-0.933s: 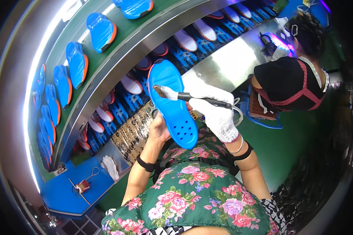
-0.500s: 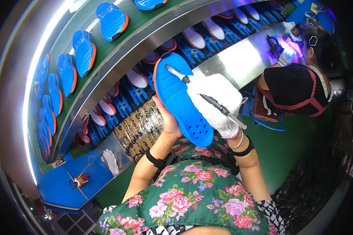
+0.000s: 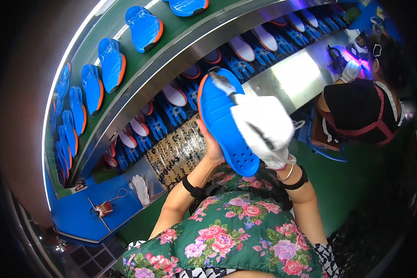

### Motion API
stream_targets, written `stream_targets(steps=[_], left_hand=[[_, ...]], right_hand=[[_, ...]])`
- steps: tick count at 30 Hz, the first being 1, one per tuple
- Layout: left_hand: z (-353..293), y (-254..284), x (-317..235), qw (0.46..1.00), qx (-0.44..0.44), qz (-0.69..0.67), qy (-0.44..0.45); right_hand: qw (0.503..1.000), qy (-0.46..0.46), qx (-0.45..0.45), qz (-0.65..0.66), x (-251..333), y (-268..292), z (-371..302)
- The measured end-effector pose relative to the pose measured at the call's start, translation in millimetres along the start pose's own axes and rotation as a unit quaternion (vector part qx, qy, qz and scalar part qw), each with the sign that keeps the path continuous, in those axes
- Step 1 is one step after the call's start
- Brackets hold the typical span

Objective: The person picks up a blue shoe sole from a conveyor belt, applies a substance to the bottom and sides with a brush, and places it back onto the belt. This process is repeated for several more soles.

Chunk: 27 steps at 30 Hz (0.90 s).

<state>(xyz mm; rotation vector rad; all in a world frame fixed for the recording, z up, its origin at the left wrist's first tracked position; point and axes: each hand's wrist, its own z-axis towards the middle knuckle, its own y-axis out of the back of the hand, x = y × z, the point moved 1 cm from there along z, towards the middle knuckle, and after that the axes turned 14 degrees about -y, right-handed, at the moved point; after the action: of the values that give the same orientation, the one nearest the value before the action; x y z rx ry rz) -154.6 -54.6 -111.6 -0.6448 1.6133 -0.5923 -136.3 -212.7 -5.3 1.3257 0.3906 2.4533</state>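
Observation:
A blue shoe sole (image 3: 217, 112) with an orange edge and small holes at its near end is held tilted before me. My bare left hand (image 3: 212, 147) grips its left side, with most of the fingers hidden beneath it. My right hand (image 3: 262, 124), in a white glove, is closed around a dark-handled brush (image 3: 225, 85). The metal-collared end lies over the far end of the sole, and its tip is blurred near the rim. Part of the handle and the glove are smeared by motion.
Blue soles (image 3: 111, 65) line a green shelf (image 3: 120, 34) above a metal rail. Below it stand rows of white-bottomed shoes (image 3: 175, 96). A blue table (image 3: 78, 213) holds a small red pot (image 3: 104, 209) beside a white glove (image 3: 140, 189). On the right, a co-worker (image 3: 356, 106) sits under purple light.
The brush has swung up to the sole's far end, my right hand moving with it. The whole view has shifted, so things appear slightly further right.

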Motion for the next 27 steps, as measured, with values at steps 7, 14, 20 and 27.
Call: stream_targets(steps=[7,14,20,27], left_hand=[[21.1,32.7,6.2,0.998,-0.020,-0.058,-0.011],[16.0,43.0,13.1,0.995,-0.064,0.070,0.003],[30.1,20.9,0.3,0.995,-0.054,-0.079,0.012],[42.4,36.6,5.1,0.987,0.103,-0.106,0.057]], right_hand=[[0.989,-0.039,0.048,0.135,1.2,-3.9,5.2],[0.994,0.035,0.066,0.081,-1.3,-16.5,-5.4],[0.988,-0.080,0.031,0.131,-27.1,1.0,-5.7],[0.937,-0.180,0.089,0.285,-30.8,-1.7,-21.0]])
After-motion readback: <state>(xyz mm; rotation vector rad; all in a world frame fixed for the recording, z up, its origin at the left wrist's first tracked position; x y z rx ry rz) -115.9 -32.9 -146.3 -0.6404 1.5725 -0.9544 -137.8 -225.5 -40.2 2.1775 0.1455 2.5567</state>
